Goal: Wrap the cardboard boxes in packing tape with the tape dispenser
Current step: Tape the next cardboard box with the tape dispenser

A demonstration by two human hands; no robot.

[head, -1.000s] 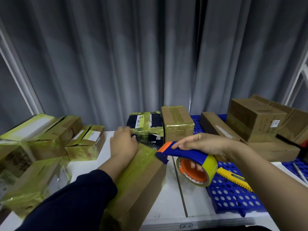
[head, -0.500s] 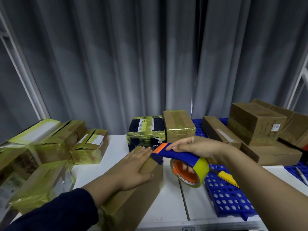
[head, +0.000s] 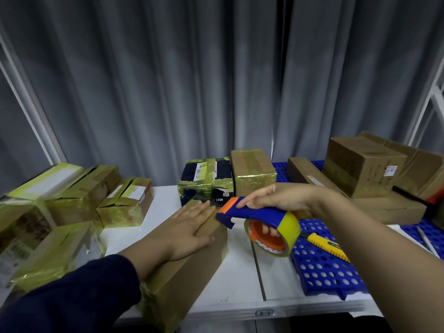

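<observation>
Left hand (head: 189,227) lies flat with fingers straight, pressing on top of the long cardboard box (head: 192,280). This box sits at the near edge of the white tabletop (head: 240,280), with yellowish tape around its near end. Right hand (head: 281,198) grips the blue-and-orange tape dispenser (head: 259,213) from above, fingers curled through the roll core. The dispenser's blade end is just beside the box's far right corner; contact appears likely but cannot be confirmed. Taped boxes (head: 125,203) stand left, plain boxes (head: 360,169) right.
</observation>
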